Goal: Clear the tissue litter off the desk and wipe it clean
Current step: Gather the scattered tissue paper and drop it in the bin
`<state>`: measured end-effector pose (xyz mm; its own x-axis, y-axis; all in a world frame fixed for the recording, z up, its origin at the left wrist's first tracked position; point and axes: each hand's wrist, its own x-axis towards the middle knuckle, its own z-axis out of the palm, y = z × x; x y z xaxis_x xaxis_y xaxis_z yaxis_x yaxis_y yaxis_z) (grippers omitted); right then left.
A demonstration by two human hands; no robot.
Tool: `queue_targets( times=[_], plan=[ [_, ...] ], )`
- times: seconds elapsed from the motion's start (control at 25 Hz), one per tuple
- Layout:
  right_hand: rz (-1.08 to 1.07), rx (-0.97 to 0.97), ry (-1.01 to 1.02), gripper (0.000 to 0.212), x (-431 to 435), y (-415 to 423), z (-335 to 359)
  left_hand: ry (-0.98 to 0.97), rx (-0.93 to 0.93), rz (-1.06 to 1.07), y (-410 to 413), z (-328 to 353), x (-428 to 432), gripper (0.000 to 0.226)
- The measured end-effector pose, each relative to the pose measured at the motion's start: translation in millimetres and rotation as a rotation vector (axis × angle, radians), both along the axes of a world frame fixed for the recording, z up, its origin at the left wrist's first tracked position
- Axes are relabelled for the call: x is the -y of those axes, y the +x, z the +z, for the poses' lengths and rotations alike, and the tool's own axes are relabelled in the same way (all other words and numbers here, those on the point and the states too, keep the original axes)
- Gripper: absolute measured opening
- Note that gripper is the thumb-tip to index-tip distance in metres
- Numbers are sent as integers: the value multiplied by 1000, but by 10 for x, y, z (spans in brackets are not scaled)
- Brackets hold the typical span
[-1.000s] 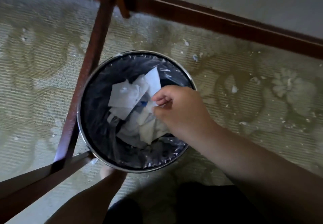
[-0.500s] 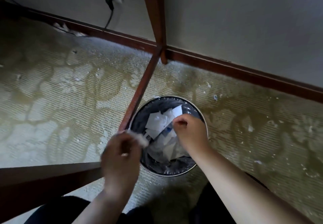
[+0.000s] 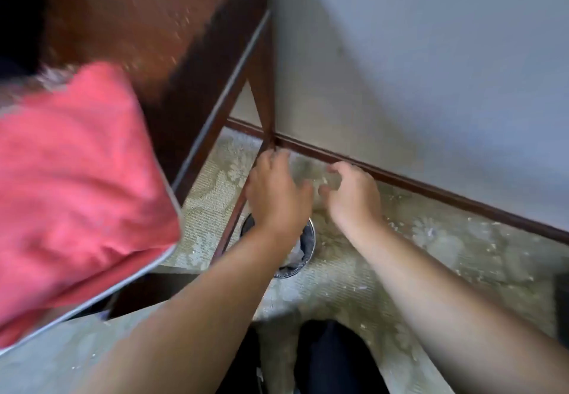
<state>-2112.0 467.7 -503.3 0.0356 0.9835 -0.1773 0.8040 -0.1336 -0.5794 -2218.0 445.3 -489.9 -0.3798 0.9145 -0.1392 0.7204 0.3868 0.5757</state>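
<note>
Head view, heavily motion-blurred. Two bare forearms reach forward over a patterned carpet [image 3: 431,239] speckled with pale crumbs. The left hand [image 3: 277,196] shows its back, fingers loosely spread and holding nothing. The right hand [image 3: 351,196], just beside it but not touching, has curled fingers; blur hides whether they pinch anything. Beneath the left forearm a round metal-rimmed bin [image 3: 309,239] is mostly hidden, with crumpled tissue [image 3: 297,253] showing inside. A red cushion [image 3: 77,193] fills the left foreground, cut off by the frame edge. Behind it lies the dark wooden surface [image 3: 138,24], dusted with specks, its leg [image 3: 266,92] meeting a brown baseboard [image 3: 431,190] along the wall [image 3: 431,55].
</note>
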Motion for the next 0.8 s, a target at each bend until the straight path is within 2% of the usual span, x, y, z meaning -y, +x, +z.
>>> queue_targets(
  times=[0.12,0.24,0.32,0.4,0.56,0.68,0.8],
  plan=[
    [56,101,27,32,35,-63,1049,-37,-98,-125,-28,1156,-52,47],
    [158,81,82,43,65,-178,2076,110,-238,-186,-432,2131,93,41],
    [208,18,175,44,32,-326,2629,163,-239,-181,-782,2539,239,42],
    [243,-48,296,40,83,-578,3016,183,-172,-92,-1173,2753,449,40],
    [307,-165,391,29,429,-1270,3319,98,-119,56,-2059,2865,977,40],
    [346,-148,413,23,781,-2020,3373,81,-91,135,-3001,3006,1495,38],
    [425,-118,379,27,1319,-3011,3329,58,-130,185,-4099,3128,2178,39]
  ],
)
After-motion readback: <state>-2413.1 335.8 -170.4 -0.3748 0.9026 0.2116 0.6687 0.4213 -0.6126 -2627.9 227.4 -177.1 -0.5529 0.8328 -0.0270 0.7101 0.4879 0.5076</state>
